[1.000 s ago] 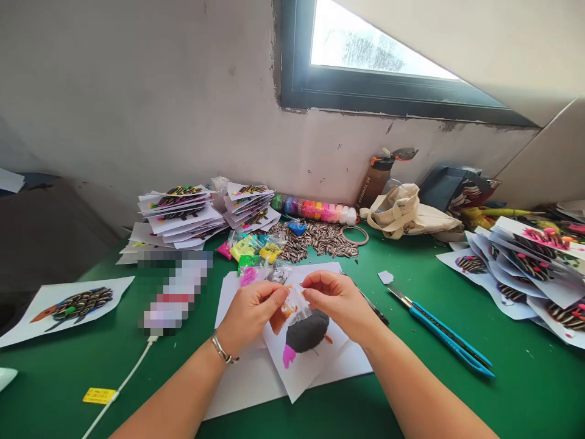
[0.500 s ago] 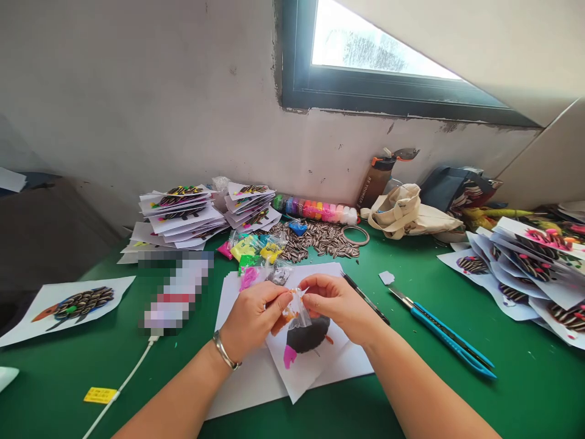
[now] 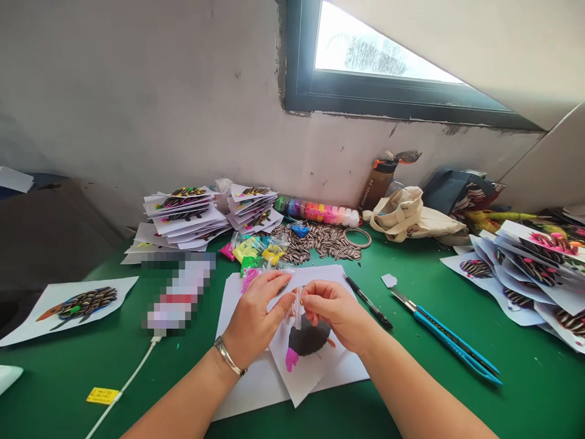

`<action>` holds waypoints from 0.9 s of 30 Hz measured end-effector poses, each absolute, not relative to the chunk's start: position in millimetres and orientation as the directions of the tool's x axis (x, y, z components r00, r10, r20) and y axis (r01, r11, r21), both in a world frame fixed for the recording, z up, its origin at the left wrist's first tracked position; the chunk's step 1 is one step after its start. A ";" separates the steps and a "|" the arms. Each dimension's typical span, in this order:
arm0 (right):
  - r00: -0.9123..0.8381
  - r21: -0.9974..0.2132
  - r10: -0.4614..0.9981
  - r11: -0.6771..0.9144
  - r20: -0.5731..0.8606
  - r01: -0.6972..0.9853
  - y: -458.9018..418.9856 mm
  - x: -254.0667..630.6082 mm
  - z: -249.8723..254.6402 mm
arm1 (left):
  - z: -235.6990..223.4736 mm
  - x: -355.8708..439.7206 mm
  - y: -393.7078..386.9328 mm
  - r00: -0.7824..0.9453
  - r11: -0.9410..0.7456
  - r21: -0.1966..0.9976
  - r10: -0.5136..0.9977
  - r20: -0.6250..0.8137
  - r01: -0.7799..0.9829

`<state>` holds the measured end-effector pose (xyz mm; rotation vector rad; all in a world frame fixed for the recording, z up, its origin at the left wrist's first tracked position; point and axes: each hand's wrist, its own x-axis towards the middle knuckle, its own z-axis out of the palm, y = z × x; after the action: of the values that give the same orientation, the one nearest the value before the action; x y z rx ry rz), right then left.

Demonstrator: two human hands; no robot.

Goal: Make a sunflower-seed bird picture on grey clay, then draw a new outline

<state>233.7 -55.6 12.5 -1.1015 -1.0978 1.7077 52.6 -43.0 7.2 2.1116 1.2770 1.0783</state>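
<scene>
A small clear plastic bag (image 3: 298, 311) with a little orange material in it hangs between my hands. My right hand (image 3: 329, 308) pinches its upper part between thumb and fingertips. My left hand (image 3: 260, 311), with a silver bangle at the wrist, has its thumb against the bag's left side; its index finger stretches out above and its other fingers are partly hidden. Just below the hands, a white paper card (image 3: 297, 384) bears a black oval shape (image 3: 311, 336) with a pink piece (image 3: 291, 358) at its lower left. White sheets (image 3: 247, 390) lie under the card.
Bags of coloured clay (image 3: 249, 250), sunflower seeds (image 3: 320, 241) and a tape roll (image 3: 357, 238) lie behind. A pen (image 3: 368, 302) and blue tweezers (image 3: 457, 341) are at right. Seed-picture stacks (image 3: 183, 216) stand on both sides; a white cable (image 3: 132, 372) runs at left.
My left hand's fingers have straightened and loosened around the bag. The right fingers have drawn closer together on it, and the bag looks narrower. The view has shifted slightly.
</scene>
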 end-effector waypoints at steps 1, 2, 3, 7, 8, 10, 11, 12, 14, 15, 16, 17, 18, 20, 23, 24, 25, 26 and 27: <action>-0.290 -0.939 0.928 -0.292 -0.233 -0.180 -55.9 232.6 12.8 | 7.5 52.8 -43.9 0.273 -0.472 0.706 0.882 0.385 0.529; -0.293 -0.936 0.928 -0.293 -0.229 -0.195 -56.1 231.6 12.9 | 8.2 53.1 -44.9 0.300 -0.467 0.719 0.884 0.358 0.515; -0.301 -0.931 0.927 -0.295 -0.225 -0.213 -56.1 230.7 12.8 | 9.3 53.5 -45.8 0.338 -0.455 0.740 0.885 0.319 0.495; -0.341 -0.908 0.916 -0.314 -0.212 -0.279 -55.1 229.3 11.0 | 15.2 56.5 -47.1 0.438 -0.333 0.856 0.888 0.144 0.395; -0.349 -0.902 0.913 -0.320 -0.212 -0.289 -54.7 229.6 10.4 | 16.3 57.3 -46.8 0.433 -0.286 0.887 0.895 0.111 0.363; -0.359 -0.893 0.909 -0.330 -0.213 -0.305 -54.0 230.7 9.5 | 17.5 58.8 -45.6 0.424 -0.189 0.938 0.904 0.051 0.289; -0.364 -0.890 0.907 -0.332 -0.210 -0.313 -53.7 231.2 9.1 | 17.6 59.4 -44.9 0.423 -0.138 0.957 0.906 0.019 0.254; -0.368 -0.887 0.906 -0.333 -0.208 -0.320 -53.5 231.7 8.8 | 17.5 59.8 -44.2 0.424 -0.088 0.971 0.906 -0.015 0.222; -0.372 -0.883 0.906 -0.333 -0.202 -0.332 -53.5 232.2 8.3 | 17.2 60.2 -43.1 0.423 0.007 0.986 0.903 -0.078 0.167; -0.375 -0.880 0.905 -0.335 -0.201 -0.336 -53.5 232.2 8.1 | 17.2 60.2 -42.8 0.419 0.050 0.988 0.902 -0.107 0.145; -0.378 -0.878 0.904 -0.336 -0.199 -0.341 -53.6 232.2 8.0 | 17.4 60.1 -42.6 0.412 0.085 0.988 0.902 -0.131 0.128; -0.381 -0.876 0.903 -0.336 -0.196 -0.345 -53.7 232.1 8.0 | 17.7 60.0 -42.5 0.404 0.110 0.987 0.903 -0.147 0.114; -0.385 -0.875 0.903 -0.335 -0.191 -0.350 -53.8 232.0 8.1 | 18.2 60.0 -42.6 0.394 0.131 0.986 0.905 -0.160 0.100; -0.392 -0.871 0.901 -0.335 -0.185 -0.359 -53.8 231.9 8.4 | 19.0 60.3 -43.1 0.386 0.174 0.983 0.904 -0.186 0.066; -0.392 -0.864 0.901 -0.339 -0.184 -0.373 -53.6 232.0 9.3 | 19.7 62.1 -44.6 0.398 0.253 0.968 0.888 -0.232 0.000; -0.393 -0.861 0.901 -0.339 -0.182 -0.379 -53.5 232.0 9.4 | 19.6 62.8 -45.1 0.407 0.280 0.960 0.879 -0.247 -0.022; -0.397 -0.858 0.901 -0.338 -0.176 -0.387 -53.5 231.8 9.5 | 19.6 63.5 -45.5 0.415 0.304 0.952 0.872 -0.260 -0.041; -0.403 -0.855 0.900 -0.336 -0.167 -0.395 -53.5 231.7 9.3 | 19.6 64.0 -45.8 0.422 0.322 0.945 0.865 -0.270 -0.056; -0.409 -0.853 0.899 -0.332 -0.157 -0.403 -53.6 231.5 8.9 | 19.7 64.3 -46.0 0.431 0.334 0.940 0.859 -0.275 -0.065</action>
<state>231.5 -53.6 8.9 -0.8115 -0.9467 1.8624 64.3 -46.0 19.7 1.0549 0.9337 0.7342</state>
